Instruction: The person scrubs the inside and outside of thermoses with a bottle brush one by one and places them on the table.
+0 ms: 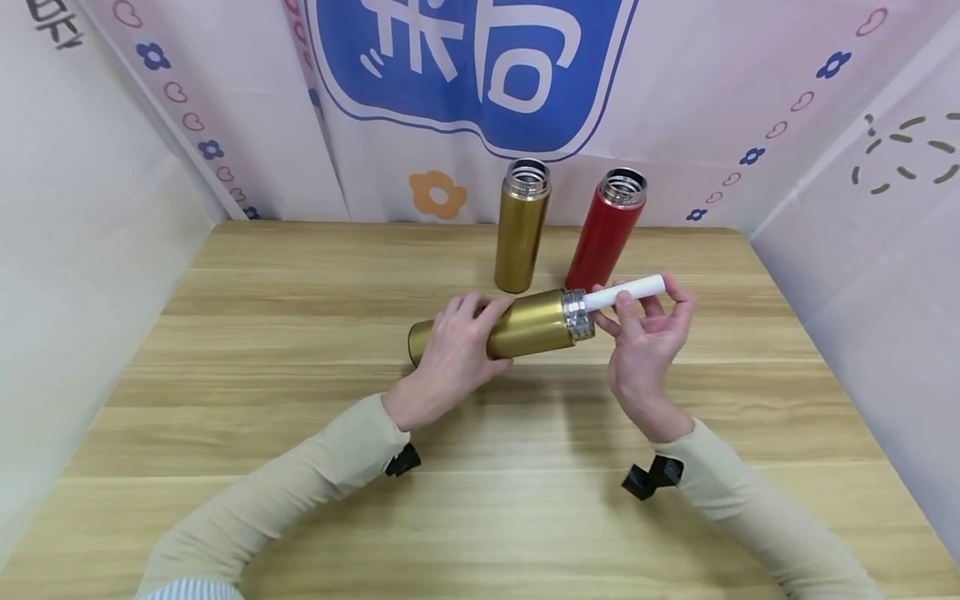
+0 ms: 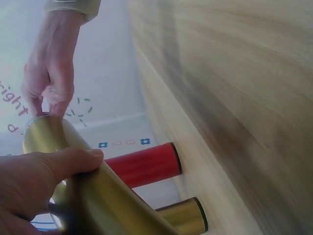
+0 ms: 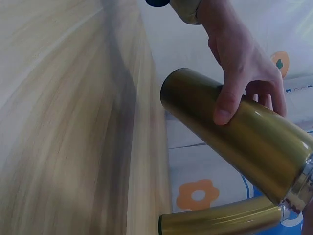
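My left hand [image 1: 459, 346] grips the body of a gold thermos flask [image 1: 536, 323], which is tilted nearly flat above the table with its steel mouth towards the right. In the right wrist view the same flask [image 3: 244, 139] slants down to the right, the left thumb lying across it. A smooth white stick [image 1: 628, 292] runs into the flask's open mouth; its inner end is hidden. My right hand [image 1: 647, 350] pinches the stick between thumb and fingers. In the left wrist view that right hand [image 2: 51, 81] is right at the flask's mouth.
Behind the hands, an uncapped gold flask [image 1: 519, 237] and an uncapped red flask [image 1: 603, 233] stand upright on the wooden table [image 1: 315, 292]. A printed white cloth [image 1: 675, 125] hangs along the back edge, with cloth walls at both sides.
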Tool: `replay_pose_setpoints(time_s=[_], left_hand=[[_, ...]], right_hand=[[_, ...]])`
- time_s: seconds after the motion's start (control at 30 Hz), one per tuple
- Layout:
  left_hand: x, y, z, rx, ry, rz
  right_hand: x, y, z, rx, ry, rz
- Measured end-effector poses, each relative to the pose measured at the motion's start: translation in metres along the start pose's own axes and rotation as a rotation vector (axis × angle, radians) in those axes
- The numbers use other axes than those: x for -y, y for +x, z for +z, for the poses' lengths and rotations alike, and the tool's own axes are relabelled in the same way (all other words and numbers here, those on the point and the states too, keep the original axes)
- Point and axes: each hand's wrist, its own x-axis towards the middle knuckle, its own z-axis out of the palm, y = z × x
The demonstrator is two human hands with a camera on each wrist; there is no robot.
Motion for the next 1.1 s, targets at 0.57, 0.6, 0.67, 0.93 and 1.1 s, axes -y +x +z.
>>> replay_pose_setpoints(time_s=[0.57,0.6,0.67,0.93,1.1], left_hand=[[0.014,-0.004,-0.012,0.089,0.034,-0.051],[0.014,-0.003,-0.013,0.091,0.031,-0.05],[0.015,-0.003,-0.016,0.087,0.032,-0.042],[0.019,-0.005,-0.025,0.071,0.031,-0.048],[0.022,-0.007,-0.027,0.085,0.017,-0.059]], right_hand=[[0.042,0.037,-0.011,-0.184,0.139,0.027],[0.047,0.04,-0.012,-0.194,0.151,0.028],[0.054,0.044,-0.014,-0.207,0.163,0.028],[0.068,0.055,-0.02,-0.255,0.22,0.018],[0.069,0.057,-0.021,-0.271,0.238,0.013]])
